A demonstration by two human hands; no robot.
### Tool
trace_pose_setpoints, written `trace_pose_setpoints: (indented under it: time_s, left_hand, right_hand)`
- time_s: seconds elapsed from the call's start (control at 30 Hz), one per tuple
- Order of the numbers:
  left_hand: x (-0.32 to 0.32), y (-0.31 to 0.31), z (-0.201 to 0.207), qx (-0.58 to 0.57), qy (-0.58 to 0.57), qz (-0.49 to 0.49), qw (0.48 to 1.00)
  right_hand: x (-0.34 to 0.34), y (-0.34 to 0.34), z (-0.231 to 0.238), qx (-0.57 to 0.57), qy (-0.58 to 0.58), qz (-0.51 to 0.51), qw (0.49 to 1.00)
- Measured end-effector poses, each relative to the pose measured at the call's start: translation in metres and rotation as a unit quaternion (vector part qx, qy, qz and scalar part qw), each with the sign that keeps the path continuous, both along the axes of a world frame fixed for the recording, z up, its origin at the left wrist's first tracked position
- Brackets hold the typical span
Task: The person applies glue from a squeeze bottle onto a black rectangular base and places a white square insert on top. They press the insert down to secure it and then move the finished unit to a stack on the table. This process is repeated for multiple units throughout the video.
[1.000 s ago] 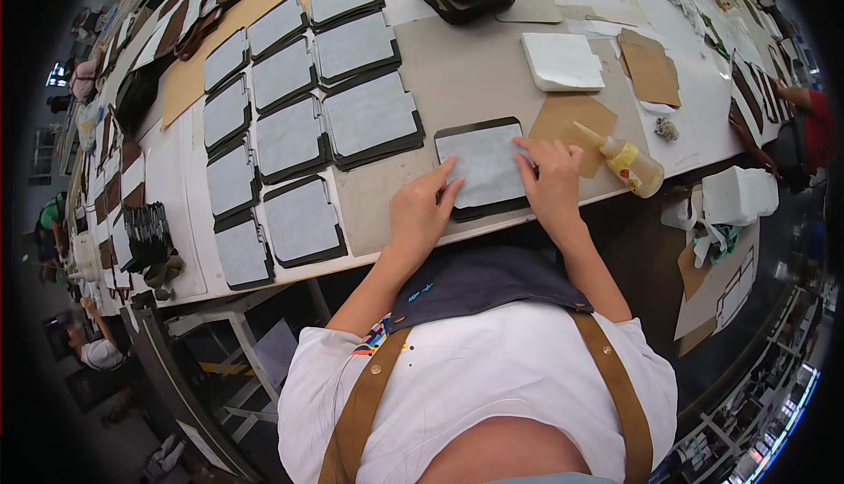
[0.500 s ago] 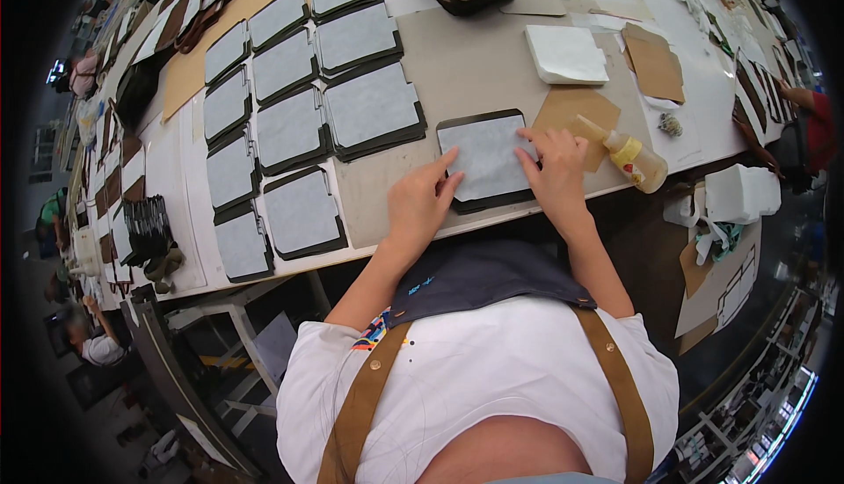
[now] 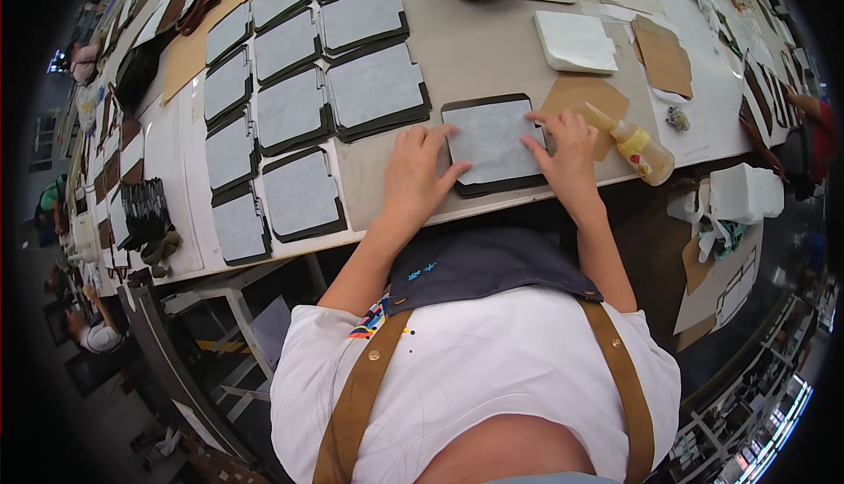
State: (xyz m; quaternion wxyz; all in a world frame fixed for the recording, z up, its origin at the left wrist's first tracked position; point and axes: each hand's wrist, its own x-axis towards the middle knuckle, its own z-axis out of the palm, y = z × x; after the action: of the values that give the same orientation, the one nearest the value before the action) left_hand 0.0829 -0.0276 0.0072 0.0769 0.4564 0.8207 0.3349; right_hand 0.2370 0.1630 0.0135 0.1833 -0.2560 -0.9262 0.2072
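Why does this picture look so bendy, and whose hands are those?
There's no robot here, just a person using two bare hands. A camera worn on the person's head looks down, and its very wide lens bends straight edges, like those of the table.

The left hand and right hand touch opposite sides of a pale sheet on a black piece. It lies flat, not lifted up.

To the left, similar pale-and-black pieces sit in rows. To the right are a squeeze bottle, brown paper and a white stack.
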Motion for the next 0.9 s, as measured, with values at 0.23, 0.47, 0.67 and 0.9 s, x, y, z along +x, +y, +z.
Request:
trace_pose_setpoints:
  time_s: [0.23, 0.47, 0.67, 0.9]
  left_hand:
    - [-0.006, -0.007, 0.007, 0.027, 0.026, -0.031, 0.999]
    - [0.008, 0.011, -0.012, -0.042, 0.117, -0.139, 0.982]
    - [0.004, -0.002, -0.015, -0.074, 0.131, -0.111, 0.982]
    - [0.012, -0.017, -0.006, -0.1, 0.113, -0.235, 0.96]
  right_hand:
    - [0.009, 0.004, 0.002, 0.024, 0.028, 0.01, 0.999]
    - [-0.013, -0.019, -0.002, 0.002, -0.032, 0.225, 0.974]
    - [0.004, 0.003, -0.003, 0.05, -0.076, 0.163, 0.982]
    - [0.024, -0.028, 0.014, 0.038, -0.112, 0.227, 0.967]
